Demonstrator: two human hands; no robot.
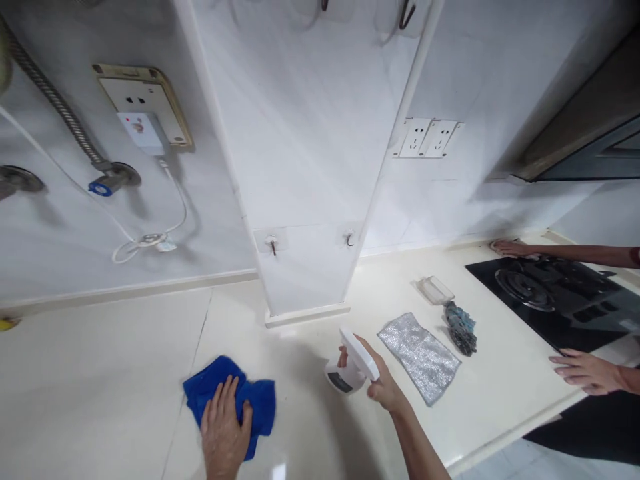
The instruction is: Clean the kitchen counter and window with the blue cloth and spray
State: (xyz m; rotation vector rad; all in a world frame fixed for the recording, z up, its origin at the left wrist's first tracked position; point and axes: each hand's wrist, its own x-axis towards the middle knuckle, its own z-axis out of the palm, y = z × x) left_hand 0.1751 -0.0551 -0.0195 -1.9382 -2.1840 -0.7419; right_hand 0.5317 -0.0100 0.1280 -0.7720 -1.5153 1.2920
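The left hand lies open and flat, fingers slightly spread, pressing a blue cloth onto the cream countertop. The right hand is closed around a white spray bottle, held clear of the surface. Just beside it lies a silver mesh cloth — farther right, a co-worker's hands rest at the edges of a black gas hob.

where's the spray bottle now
The white spray bottle is in the right hand, low centre of the head view, between the blue cloth and the silver mesh cloth.
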